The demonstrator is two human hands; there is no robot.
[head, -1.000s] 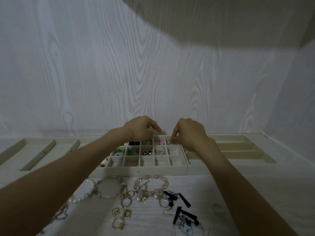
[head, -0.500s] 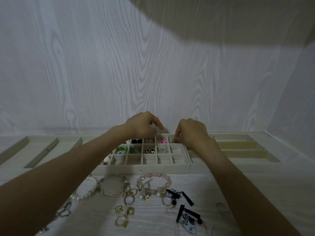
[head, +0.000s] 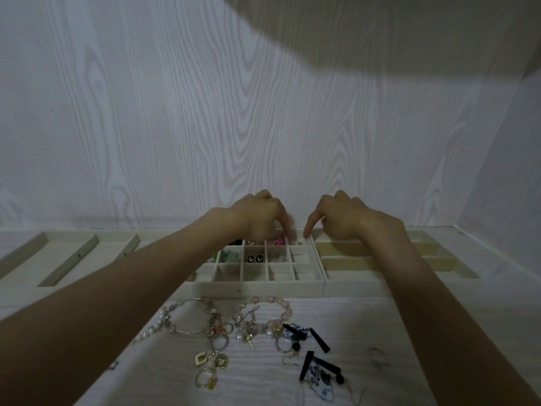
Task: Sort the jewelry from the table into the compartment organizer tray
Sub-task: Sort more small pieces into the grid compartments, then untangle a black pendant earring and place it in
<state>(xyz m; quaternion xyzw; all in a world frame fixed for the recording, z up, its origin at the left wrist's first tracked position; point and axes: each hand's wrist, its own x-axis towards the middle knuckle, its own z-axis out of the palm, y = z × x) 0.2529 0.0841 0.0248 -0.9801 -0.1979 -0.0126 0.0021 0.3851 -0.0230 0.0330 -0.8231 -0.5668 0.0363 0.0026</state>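
Note:
The cream grid organizer tray stands against the wall, with green pieces, black butterfly studs and a pink piece in its cells. My left hand and my right hand hover over its back right cell. Each index finger points down into it, and the other fingers are curled. A small silvery piece lies between the two fingertips. On the table in front lie a pink bead bracelet, a pearl bracelet, yellow earrings and black fan earrings.
A tray with long cells adjoins the grid tray on the right. A wide tray with slanted dividers sits to the left. A thin hoop lies on the table at the right. Walls close the back and right side.
Both hands have dipped towards the back right cell, and their pinched fingertips have changed to index fingers pointing down. The view has tilted slightly.

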